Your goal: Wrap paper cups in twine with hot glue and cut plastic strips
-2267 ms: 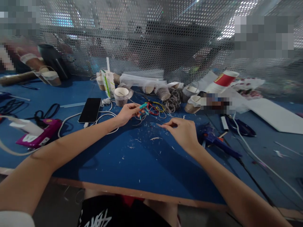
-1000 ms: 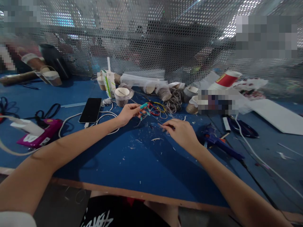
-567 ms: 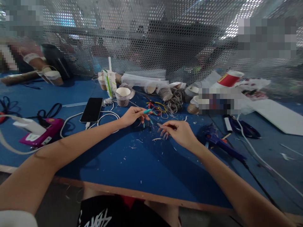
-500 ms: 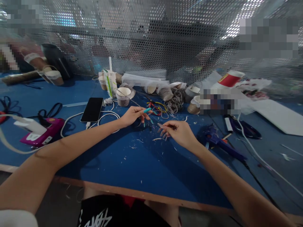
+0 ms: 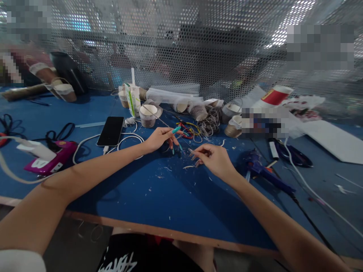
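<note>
My left hand (image 5: 161, 138), with teal nails, hovers over the blue table (image 5: 159, 192) just in front of a bundle of coloured wires (image 5: 187, 130). Its thumb and forefinger pinch together, and the other fingers point down at a small dark thing on the table. Whatever it pinches is too thin to make out. A little to its right, my right hand (image 5: 214, 158) has its fingers curled into a pinch over scattered white scraps (image 5: 187, 166). The two hands are a short gap apart.
Behind the wires lie a tangle of twine (image 5: 210, 121), several paper cups (image 5: 148, 115) and a drink carton (image 5: 132, 99). A phone (image 5: 110, 130) on a white cable and a pink glue gun (image 5: 50, 161) sit left. A blue glue gun (image 5: 263, 172) and scissors (image 5: 292, 155) lie right. A perforated metal screen (image 5: 181, 45) stands behind.
My left hand has drawn back from the coloured wires toward me and lowered over the table. My right hand has shifted slightly and curled its fingers tighter.
</note>
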`<act>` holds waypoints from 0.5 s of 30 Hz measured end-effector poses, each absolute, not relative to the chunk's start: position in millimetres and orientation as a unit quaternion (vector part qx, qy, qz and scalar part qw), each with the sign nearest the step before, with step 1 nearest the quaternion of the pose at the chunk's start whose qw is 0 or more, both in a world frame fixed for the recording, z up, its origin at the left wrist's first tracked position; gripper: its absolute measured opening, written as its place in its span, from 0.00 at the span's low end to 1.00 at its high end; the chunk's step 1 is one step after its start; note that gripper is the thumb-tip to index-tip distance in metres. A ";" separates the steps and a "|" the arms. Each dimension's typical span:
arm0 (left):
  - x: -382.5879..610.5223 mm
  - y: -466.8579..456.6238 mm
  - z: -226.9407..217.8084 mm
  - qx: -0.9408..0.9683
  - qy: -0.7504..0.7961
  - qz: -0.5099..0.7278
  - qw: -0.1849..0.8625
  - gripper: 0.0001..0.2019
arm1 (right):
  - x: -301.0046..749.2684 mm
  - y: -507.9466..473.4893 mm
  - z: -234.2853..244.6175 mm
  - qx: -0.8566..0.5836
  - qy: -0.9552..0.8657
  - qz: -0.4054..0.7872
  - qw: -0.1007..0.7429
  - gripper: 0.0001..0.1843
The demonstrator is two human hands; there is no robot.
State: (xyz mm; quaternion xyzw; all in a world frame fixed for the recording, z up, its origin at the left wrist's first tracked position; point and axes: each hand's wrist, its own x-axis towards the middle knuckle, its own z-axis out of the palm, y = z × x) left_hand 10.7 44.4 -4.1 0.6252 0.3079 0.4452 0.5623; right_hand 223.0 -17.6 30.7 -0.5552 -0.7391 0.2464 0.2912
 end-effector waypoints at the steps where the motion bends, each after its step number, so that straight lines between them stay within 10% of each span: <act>1: 10.5 44.0 -3.6 0.620 0.310 0.452 0.562 0.19 | 223.2 -17.8 31.0 -0.555 -0.747 0.222 0.291 0.08; 15: 8.7 46.5 -6.1 0.605 0.296 0.471 0.570 0.22 | 229.7 -15.2 33.8 -0.540 -0.784 0.159 0.264 0.11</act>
